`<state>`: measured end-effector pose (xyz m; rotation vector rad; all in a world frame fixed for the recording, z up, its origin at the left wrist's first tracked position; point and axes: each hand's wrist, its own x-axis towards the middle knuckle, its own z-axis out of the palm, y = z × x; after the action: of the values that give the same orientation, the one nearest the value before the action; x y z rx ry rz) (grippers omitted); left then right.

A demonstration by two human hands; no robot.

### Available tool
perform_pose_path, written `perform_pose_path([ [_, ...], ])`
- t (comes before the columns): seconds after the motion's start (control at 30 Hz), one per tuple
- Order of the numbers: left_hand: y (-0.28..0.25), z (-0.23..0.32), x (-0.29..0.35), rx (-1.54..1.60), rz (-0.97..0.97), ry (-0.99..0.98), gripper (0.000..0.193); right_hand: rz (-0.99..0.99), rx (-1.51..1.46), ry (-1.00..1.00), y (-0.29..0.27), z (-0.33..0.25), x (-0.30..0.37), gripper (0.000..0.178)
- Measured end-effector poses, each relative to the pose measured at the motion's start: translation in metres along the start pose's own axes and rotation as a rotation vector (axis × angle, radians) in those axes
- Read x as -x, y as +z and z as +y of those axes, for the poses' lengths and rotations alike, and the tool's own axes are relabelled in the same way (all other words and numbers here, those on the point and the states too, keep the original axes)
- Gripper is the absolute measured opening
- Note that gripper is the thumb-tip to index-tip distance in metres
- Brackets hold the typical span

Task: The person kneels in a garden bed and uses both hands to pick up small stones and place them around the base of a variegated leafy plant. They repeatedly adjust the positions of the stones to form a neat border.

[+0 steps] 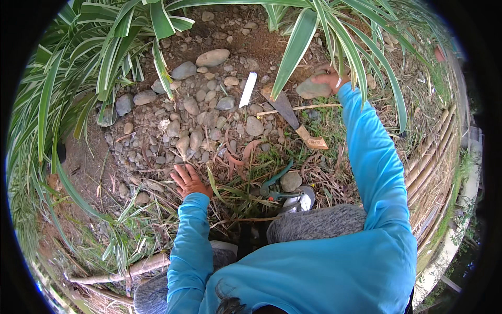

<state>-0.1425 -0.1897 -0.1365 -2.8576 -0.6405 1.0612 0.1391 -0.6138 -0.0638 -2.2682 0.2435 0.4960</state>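
Note:
My left hand rests on the ground with its fingers spread, at the near edge of a patch of pebbles and stones. Out to the far right, my right hand grips the right end of a large grey stone; long leaves hang partly over this hand. Left of that stone lies a wide-bladed knife with a wooden handle, its blade dirty. A white strip lies on the soil beside the blade. Nearer to me, a green-handled tool with an orange part sits by a round stone.
Striped green-and-white leafy plants crowd the far left, and more leaves arch over at the far right. Bamboo-like poles line the right side. A branch lies at lower left. My shoe is close to the green-handled tool.

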Motion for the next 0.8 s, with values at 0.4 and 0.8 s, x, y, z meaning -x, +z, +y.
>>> perform_pose_path([
  [0.4,-0.017,0.006,0.001,0.046,-0.126,-0.032,0.113,-0.146,-0.517,0.276,0.054,-0.084,-0.103,0.05],
  [0.8,-0.008,0.004,-0.001,0.031,-0.077,-0.018,0.12,0.086,-0.224,0.363,0.087,-0.097,-0.162,0.062],
])
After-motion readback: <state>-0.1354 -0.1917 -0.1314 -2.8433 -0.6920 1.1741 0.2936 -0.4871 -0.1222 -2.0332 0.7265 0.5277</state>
